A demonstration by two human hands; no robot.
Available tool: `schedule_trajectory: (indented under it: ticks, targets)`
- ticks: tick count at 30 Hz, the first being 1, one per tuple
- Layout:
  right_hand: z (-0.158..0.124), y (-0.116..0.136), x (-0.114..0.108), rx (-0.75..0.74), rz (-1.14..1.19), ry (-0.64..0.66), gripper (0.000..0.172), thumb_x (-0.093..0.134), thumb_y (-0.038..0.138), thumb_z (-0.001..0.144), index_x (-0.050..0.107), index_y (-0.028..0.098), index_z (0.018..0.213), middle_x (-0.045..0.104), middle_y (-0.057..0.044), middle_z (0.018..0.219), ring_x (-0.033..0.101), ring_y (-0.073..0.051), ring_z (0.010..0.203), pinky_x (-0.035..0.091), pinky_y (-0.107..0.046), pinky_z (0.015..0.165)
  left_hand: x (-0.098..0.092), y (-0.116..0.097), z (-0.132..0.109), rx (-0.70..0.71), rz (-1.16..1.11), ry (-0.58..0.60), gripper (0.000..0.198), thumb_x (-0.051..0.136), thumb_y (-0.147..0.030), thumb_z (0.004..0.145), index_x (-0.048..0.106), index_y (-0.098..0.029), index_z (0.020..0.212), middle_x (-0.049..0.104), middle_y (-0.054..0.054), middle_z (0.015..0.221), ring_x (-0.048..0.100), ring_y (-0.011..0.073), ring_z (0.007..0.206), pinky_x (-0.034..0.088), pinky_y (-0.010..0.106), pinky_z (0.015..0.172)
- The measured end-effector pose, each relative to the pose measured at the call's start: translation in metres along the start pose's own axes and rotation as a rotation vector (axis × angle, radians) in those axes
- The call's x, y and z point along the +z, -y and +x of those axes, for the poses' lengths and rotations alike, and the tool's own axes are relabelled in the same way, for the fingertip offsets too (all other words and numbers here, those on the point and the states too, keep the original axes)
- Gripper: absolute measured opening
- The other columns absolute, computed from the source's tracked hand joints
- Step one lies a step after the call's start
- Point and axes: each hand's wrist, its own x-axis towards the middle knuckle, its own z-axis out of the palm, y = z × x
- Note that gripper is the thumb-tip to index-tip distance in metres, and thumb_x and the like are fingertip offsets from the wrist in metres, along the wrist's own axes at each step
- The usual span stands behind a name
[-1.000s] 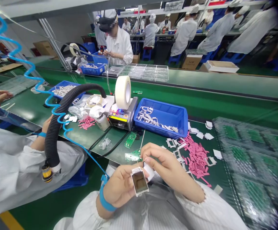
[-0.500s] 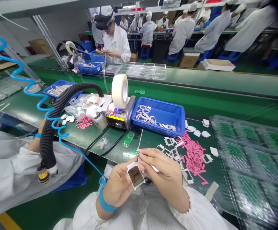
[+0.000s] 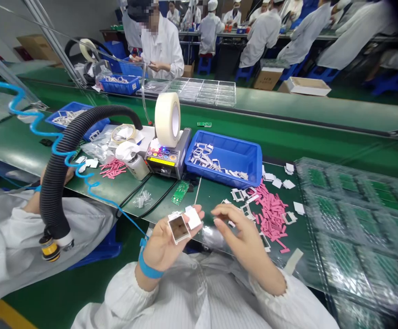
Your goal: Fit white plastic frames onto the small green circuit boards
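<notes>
My left hand (image 3: 162,249), palm up with a blue strap at its wrist, holds a small white frame (image 3: 178,229) around a dark, shiny window. A white square piece (image 3: 193,218) lies beside the frame, across the same hand's fingers. My right hand (image 3: 235,228) is apart from it, thumb and fingers spread and slightly curved with nothing between them. Just beyond the right hand lie loose white frames (image 3: 239,195) and a heap of pink strips (image 3: 272,212). A green circuit board (image 3: 180,193) rests on the bench ahead of the left hand.
A blue bin (image 3: 224,157) with white frames stands behind the heap. Left of it, a tape roll (image 3: 167,119) sits on a grey device (image 3: 167,157). Clear trays (image 3: 336,228) with green boards cover the right side. A black hose (image 3: 53,183) arches at left, near a co-worker's sleeve.
My hands have come apart; the right has let go and moved right. The left has shifted left with the frame, and the white square now shows on its fingers. The camera view has shifted.
</notes>
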Motion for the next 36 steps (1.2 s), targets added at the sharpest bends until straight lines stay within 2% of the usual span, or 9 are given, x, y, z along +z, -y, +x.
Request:
schedule_trajectory:
  ticks: [3,8,14,17,22,25,27,31,36]
  targets:
    - [0.004,0.009,0.002,-0.115,-0.004,-0.050,0.024,0.055,0.023,0.086,0.060,0.023,0.109,0.064,-0.007,0.106,0.061,-0.019,0.097,0.052,-0.032,0.081,0.005,0.004,-0.001,-0.081,0.016,0.057,0.035,0.075,-0.041,0.066,0.073,-0.018,0.092,0.066,0.012,0.118,0.055,0.0315,0.115,0.031,0.051,0.107]
    - [0.013,0.019,0.012,-0.196,-0.045,-0.032,0.015,0.056,0.017,0.084,0.069,0.024,0.086,0.071,-0.003,0.089,0.066,-0.017,0.082,0.054,-0.032,0.073,0.009,0.009,-0.003,-0.102,0.011,0.021,0.036,0.076,-0.040,0.065,0.072,-0.015,0.090,0.073,0.007,0.092,0.064,0.0240,0.097,0.033,0.048,0.106]
    - [0.008,0.021,0.018,-0.218,-0.110,-0.083,0.014,0.049,0.017,0.086,0.061,0.021,0.078,0.063,-0.007,0.092,0.061,-0.018,0.086,0.050,-0.034,0.073,0.006,0.011,-0.004,-0.068,0.011,-0.044,0.034,0.074,-0.039,0.067,0.072,-0.015,0.092,0.072,0.010,0.095,0.064,0.0258,0.097,0.036,0.049,0.103]
    - [0.004,0.013,0.012,-0.110,-0.091,-0.063,0.013,0.047,0.022,0.088,0.057,0.021,0.079,0.058,-0.007,0.090,0.057,-0.018,0.086,0.048,-0.032,0.073,0.003,0.006,-0.002,-0.024,0.015,-0.055,0.035,0.074,-0.039,0.067,0.072,-0.017,0.094,0.067,0.012,0.114,0.057,0.0295,0.112,0.033,0.047,0.106]
    - [0.003,-0.026,0.011,0.202,-0.222,0.324,0.022,0.054,0.010,0.076,0.050,0.019,0.056,0.051,0.000,0.061,0.053,-0.014,0.060,0.041,-0.027,0.060,-0.004,-0.002,-0.001,0.033,0.026,-0.010,0.033,0.072,-0.039,0.069,0.072,-0.019,0.095,0.061,0.013,0.125,0.047,0.0316,0.125,0.025,0.047,0.111]
    - [0.004,-0.030,0.015,0.220,-0.214,0.281,0.015,0.054,0.014,0.078,0.053,0.018,0.063,0.054,-0.002,0.068,0.054,-0.015,0.064,0.042,-0.028,0.062,-0.006,-0.002,-0.003,0.046,0.064,0.020,0.034,0.071,-0.044,0.069,0.073,-0.020,0.094,0.061,0.012,0.126,0.044,0.0319,0.127,0.024,0.048,0.111]
    - [0.004,-0.017,0.017,0.248,0.029,0.283,0.011,0.049,0.025,0.086,0.055,0.019,0.080,0.058,-0.002,0.076,0.056,-0.014,0.069,0.044,-0.027,0.063,-0.005,-0.001,-0.005,0.058,0.103,0.024,0.036,0.071,-0.047,0.067,0.073,-0.020,0.091,0.061,0.012,0.126,0.043,0.0334,0.128,0.026,0.049,0.109]
    - [0.006,0.012,0.021,0.483,0.917,0.416,0.028,0.047,0.045,0.090,0.053,0.018,0.089,0.060,-0.001,0.073,0.057,-0.009,0.059,0.042,-0.019,0.049,-0.003,0.001,-0.007,0.060,0.142,-0.001,0.036,0.073,-0.048,0.064,0.073,-0.020,0.087,0.062,0.012,0.123,0.053,0.0344,0.116,0.036,0.050,0.100]
    - [0.012,0.014,0.027,0.617,1.190,0.340,0.024,0.062,0.036,0.083,0.058,0.014,0.076,0.057,0.002,0.063,0.051,-0.003,0.052,0.042,-0.012,0.049,-0.003,0.005,0.000,0.091,0.124,0.015,0.036,0.073,-0.046,0.066,0.073,-0.020,0.090,0.065,0.012,0.119,0.056,0.0321,0.111,0.040,0.048,0.096]
